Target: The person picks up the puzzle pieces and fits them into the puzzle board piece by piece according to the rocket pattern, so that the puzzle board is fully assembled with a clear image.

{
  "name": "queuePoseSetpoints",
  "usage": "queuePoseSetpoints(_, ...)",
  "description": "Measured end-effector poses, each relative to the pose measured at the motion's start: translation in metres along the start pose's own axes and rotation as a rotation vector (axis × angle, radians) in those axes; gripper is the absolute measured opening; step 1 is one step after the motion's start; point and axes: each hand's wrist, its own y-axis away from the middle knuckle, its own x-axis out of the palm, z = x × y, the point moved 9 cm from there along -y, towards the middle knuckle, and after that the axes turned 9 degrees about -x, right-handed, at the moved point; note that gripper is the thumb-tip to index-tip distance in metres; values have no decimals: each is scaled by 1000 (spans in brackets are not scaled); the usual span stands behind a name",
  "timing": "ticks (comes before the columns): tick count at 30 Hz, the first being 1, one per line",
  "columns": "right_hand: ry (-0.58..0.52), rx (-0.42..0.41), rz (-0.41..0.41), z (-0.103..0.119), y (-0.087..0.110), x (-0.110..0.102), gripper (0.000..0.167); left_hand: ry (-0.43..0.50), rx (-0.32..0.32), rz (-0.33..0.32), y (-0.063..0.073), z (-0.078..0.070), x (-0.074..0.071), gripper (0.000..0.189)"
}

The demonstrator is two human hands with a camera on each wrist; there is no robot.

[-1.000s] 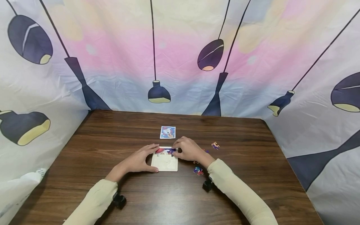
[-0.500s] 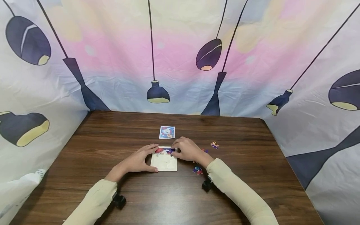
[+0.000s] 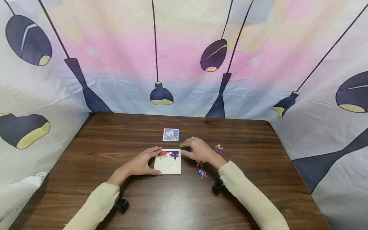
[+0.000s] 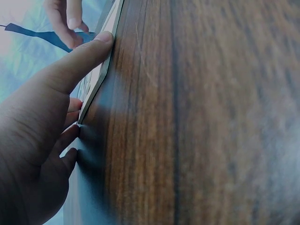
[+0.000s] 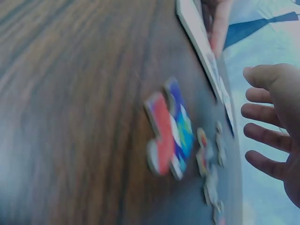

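Observation:
A pale square jigsaw tray (image 3: 168,166) lies on the table, with a strip of fitted picture pieces (image 3: 169,154) along its far side. My left hand (image 3: 141,163) holds the tray's left side, its thumb (image 4: 96,50) on the near corner and fingers at the far one. Just off the tray's upper right corner is my right hand (image 3: 199,150), fingers spread and loosely bent with nothing between them. Beneath it a dark piece partly shows. A red and blue jigsaw piece (image 5: 162,133) rests on the table nearer me, with several more pieces beyond it.
A small printed picture card (image 3: 171,134) lies behind the tray. An orange and purple piece (image 3: 219,148) sits apart at the right. The dark wooden table (image 3: 161,201) ends at a lamp-patterned cloth (image 3: 120,64) at the back and sides.
My right hand has lifted off the tray's upper right corner and moved right, uncovering the fitted pieces there. The left hand stays put on the tray.

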Motion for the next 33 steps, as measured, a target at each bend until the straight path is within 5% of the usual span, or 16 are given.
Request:
queuePoseSetpoints(21,-5,89,-129,-23,66,-33,36,-9,6,-4,0,0,-1,106)
queuePoseSetpoints(33,-13,116,-139,-35,72,-24,37,-5,3,-5,0,0,-1,107)
